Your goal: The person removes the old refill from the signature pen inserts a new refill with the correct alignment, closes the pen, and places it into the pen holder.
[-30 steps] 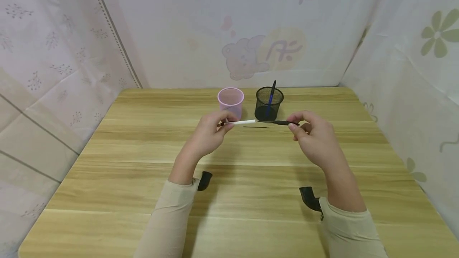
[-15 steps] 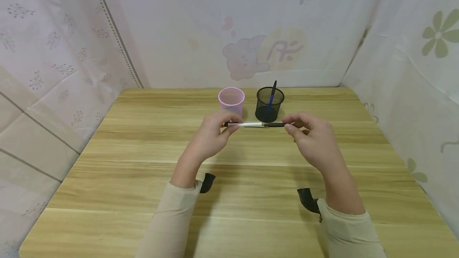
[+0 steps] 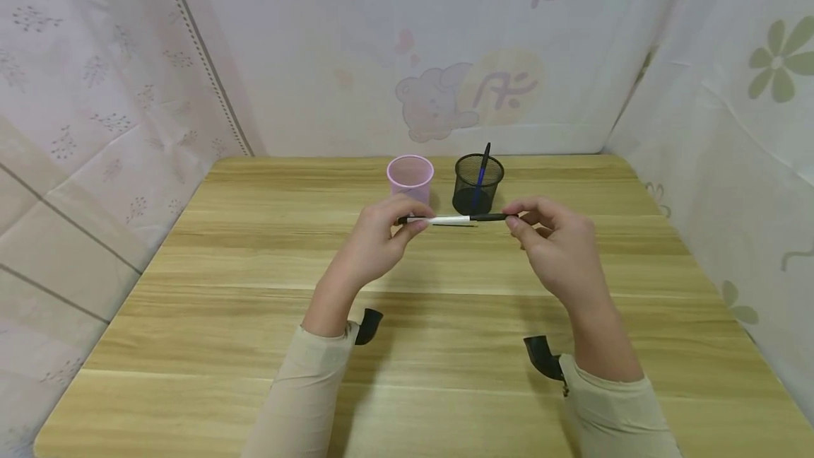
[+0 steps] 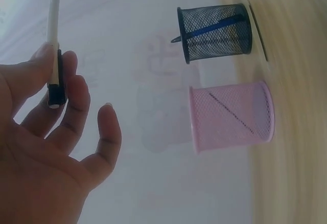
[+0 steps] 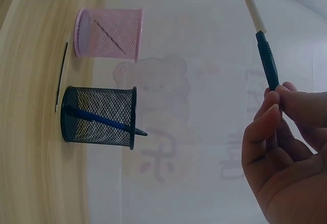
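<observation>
Above the table, both hands hold one pen level between them. My left hand (image 3: 384,232) pinches its white barrel (image 3: 451,220) near the black clip end (image 4: 56,95). My right hand (image 3: 553,239) pinches the far end of the black grip section (image 5: 266,60) between thumb and fingertips. White barrel and black section meet end to end in the right wrist view; whether they are screwed tight I cannot tell. Beneath the pen, a thin dark rod like a pen refill (image 3: 454,225) lies on the tabletop.
Behind the hands stand a pink mesh cup (image 3: 410,172) and a black mesh cup (image 3: 467,189) holding a blue-and-black pen (image 3: 481,175). A dark slanted line (image 4: 230,112) shows at the pink cup's wall. The wooden table (image 3: 210,246) ends at a curtain.
One second ago a gap with a thin rod showed between the white barrel and the black section. Both hands have come together, and the two parts now meet.
</observation>
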`<state>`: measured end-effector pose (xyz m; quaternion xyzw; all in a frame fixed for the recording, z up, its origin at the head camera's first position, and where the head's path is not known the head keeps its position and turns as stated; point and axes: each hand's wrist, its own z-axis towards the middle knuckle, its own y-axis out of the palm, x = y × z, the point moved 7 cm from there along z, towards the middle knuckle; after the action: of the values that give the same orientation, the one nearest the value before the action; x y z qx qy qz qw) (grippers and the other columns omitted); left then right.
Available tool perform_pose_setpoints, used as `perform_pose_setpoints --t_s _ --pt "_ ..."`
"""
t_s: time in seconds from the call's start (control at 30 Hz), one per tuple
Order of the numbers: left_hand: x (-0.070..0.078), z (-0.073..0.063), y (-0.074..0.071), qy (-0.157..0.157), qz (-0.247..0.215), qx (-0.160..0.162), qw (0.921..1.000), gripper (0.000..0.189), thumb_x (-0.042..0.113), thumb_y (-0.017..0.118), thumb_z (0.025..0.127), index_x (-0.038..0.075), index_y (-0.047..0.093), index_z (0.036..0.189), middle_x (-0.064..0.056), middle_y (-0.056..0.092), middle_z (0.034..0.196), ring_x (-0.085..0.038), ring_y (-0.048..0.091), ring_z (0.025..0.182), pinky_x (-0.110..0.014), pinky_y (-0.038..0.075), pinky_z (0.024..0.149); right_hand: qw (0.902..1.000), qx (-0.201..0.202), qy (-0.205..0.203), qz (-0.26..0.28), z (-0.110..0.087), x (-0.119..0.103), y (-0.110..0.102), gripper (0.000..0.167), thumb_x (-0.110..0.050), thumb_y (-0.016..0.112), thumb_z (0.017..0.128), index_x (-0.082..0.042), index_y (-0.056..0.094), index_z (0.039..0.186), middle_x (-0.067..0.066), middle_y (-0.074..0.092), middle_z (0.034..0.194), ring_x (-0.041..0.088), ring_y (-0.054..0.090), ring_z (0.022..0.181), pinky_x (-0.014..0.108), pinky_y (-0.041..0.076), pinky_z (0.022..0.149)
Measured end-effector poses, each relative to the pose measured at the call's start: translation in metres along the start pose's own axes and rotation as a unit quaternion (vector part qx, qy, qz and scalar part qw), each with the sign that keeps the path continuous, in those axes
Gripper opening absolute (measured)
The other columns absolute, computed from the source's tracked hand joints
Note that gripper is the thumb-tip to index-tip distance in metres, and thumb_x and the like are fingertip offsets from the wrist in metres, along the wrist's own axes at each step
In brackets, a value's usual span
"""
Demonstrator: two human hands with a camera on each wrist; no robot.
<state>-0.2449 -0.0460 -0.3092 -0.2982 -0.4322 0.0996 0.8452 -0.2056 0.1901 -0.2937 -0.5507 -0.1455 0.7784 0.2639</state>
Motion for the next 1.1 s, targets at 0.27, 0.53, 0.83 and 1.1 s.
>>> perform_pose_setpoints --t_s 0.27,0.53,0.83,1.1 --pt "0.002 -0.001 -0.004 -0.006 -0.015 0.024 0.9996 0.013 0.009 0.071 0.101 0.004 0.079 0.11 -0.008 0.081 0.104 -0.021 0.074 0.093 -0.036 0.062 0.085 0.9999 0.011 -0.004 0.008 -0.001 -0.001 0.001 0.011 -0.007 0.074 0.1 -0.005 0.079 0.109 0.016 0.076 0.098 0.001 0.062 0.07 0.014 0.052 0.062" --pt "0.005 -0.002 -0.009 -0.004 -0.032 0.047 0.9984 0.012 0.007 0.072 0.1 0.002 0.081 0.107 -0.009 0.081 0.097 -0.021 0.072 0.082 -0.03 0.058 0.073 0.9999 -0.001 -0.006 0.012 0.0 -0.005 0.005 0.013 -0.01 0.07 0.103 -0.004 0.077 0.113 0.016 0.076 0.099 0.002 0.062 0.074 0.014 0.053 0.064" --pt "0.007 -0.002 -0.011 0.008 -0.039 0.057 0.9976 0.009 0.009 0.077 0.097 0.005 0.082 0.103 -0.007 0.081 0.094 -0.015 0.069 0.081 -0.025 0.055 0.072 0.9981 -0.051 0.016 0.03 0.002 -0.001 0.015 0.022 -0.014 0.056 0.111 -0.005 0.068 0.127 0.013 0.071 0.088 0.008 0.066 0.073 0.019 0.059 0.067" --pt "0.01 0.0 -0.013 0.031 -0.046 0.074 0.9957 0.008 0.007 0.081 0.093 0.004 0.082 0.101 -0.009 0.082 0.096 -0.018 0.072 0.086 -0.03 0.061 0.083 0.9968 -0.066 0.039 0.022 0.004 0.003 0.014 0.031 -0.029 0.049 0.115 -0.009 0.067 0.131 0.003 0.064 0.075 0.011 0.063 0.068 0.023 0.052 0.058"
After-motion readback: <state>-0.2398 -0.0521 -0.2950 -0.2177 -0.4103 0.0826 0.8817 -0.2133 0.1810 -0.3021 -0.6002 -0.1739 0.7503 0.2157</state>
